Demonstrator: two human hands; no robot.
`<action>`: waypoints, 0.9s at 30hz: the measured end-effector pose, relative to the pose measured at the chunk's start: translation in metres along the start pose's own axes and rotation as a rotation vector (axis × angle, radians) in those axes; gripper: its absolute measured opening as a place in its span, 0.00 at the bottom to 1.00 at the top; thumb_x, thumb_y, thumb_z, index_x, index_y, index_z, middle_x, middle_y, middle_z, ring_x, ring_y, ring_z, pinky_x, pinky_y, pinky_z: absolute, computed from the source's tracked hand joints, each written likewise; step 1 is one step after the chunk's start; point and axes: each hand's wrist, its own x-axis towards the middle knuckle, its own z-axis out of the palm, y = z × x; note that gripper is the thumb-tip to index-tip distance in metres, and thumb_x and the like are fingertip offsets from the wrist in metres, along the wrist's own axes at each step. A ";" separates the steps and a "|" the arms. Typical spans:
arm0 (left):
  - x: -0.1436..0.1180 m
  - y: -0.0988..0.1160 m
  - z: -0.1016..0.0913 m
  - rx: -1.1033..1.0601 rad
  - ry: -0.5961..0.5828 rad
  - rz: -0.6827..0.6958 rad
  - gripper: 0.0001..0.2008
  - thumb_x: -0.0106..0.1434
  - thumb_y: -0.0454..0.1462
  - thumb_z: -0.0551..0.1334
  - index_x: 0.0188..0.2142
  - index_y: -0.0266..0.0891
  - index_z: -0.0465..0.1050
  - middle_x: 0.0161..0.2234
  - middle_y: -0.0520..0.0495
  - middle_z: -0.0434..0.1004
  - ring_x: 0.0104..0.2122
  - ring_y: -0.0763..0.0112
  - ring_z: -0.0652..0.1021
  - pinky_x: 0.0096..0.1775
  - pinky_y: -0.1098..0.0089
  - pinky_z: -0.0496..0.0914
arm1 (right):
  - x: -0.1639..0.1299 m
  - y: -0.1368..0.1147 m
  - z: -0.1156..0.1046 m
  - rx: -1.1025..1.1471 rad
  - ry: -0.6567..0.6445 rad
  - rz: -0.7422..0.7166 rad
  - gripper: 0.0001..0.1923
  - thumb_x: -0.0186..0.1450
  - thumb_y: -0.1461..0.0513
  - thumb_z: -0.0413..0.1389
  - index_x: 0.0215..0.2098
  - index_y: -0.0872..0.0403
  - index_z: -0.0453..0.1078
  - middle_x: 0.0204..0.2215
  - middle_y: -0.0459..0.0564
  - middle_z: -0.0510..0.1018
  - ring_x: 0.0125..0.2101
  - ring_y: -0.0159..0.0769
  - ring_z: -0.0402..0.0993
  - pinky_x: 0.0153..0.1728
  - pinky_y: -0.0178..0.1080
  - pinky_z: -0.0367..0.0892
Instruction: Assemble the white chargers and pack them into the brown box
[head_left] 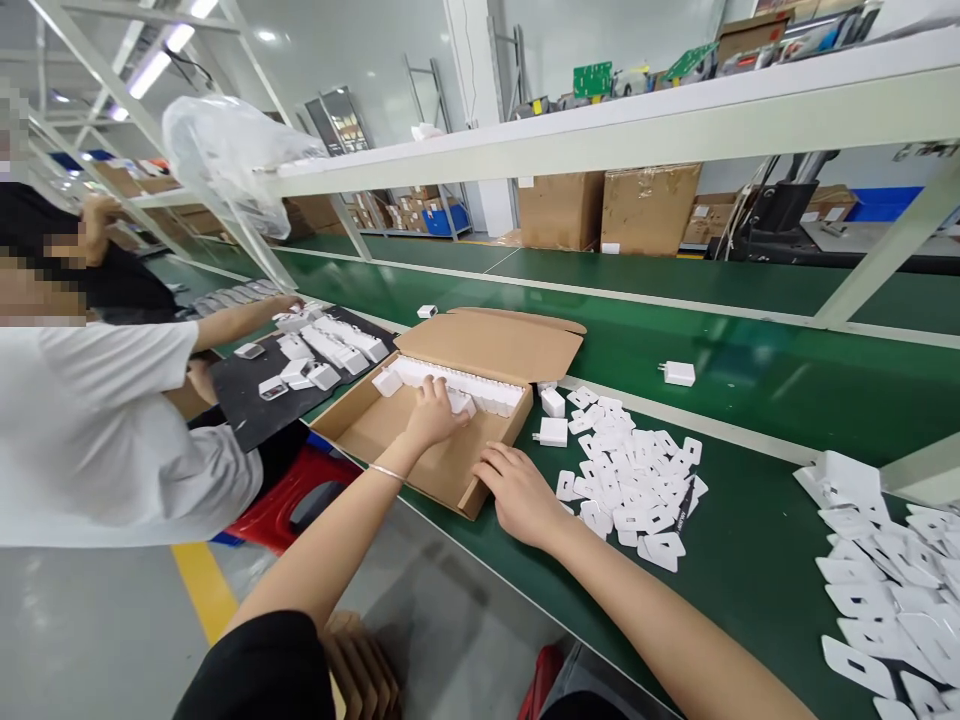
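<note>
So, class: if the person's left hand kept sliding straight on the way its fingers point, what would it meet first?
Probably the row of white plug adapters in the open cardboard box; the left hand seems to touch them already.

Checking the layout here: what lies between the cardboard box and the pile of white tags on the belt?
In the head view, two white chargers sit on the green belt between the cardboard box and the tag pile.
</note>
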 end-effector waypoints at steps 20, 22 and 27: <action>0.013 -0.077 -0.025 0.156 0.159 -0.361 0.48 0.59 0.59 0.65 0.61 0.18 0.58 0.59 0.14 0.63 0.56 0.27 0.72 0.51 0.44 0.73 | 0.003 -0.011 0.018 -0.013 0.017 0.074 0.27 0.63 0.76 0.51 0.59 0.65 0.70 0.61 0.69 0.73 0.71 0.57 0.57 0.67 0.56 0.67; 0.008 -0.061 -0.032 0.184 0.174 -0.255 0.43 0.64 0.59 0.60 0.60 0.20 0.61 0.57 0.17 0.66 0.55 0.29 0.74 0.50 0.46 0.74 | 0.003 -0.015 0.015 0.000 0.010 0.094 0.28 0.62 0.75 0.52 0.61 0.67 0.69 0.62 0.69 0.72 0.72 0.57 0.56 0.70 0.56 0.63; 0.004 0.010 -0.049 0.001 0.340 0.058 0.29 0.71 0.50 0.54 0.59 0.26 0.62 0.56 0.22 0.67 0.54 0.37 0.76 0.51 0.50 0.74 | -0.031 -0.029 -0.013 0.050 0.084 0.054 0.37 0.64 0.74 0.50 0.71 0.64 0.58 0.74 0.62 0.59 0.75 0.50 0.48 0.75 0.56 0.54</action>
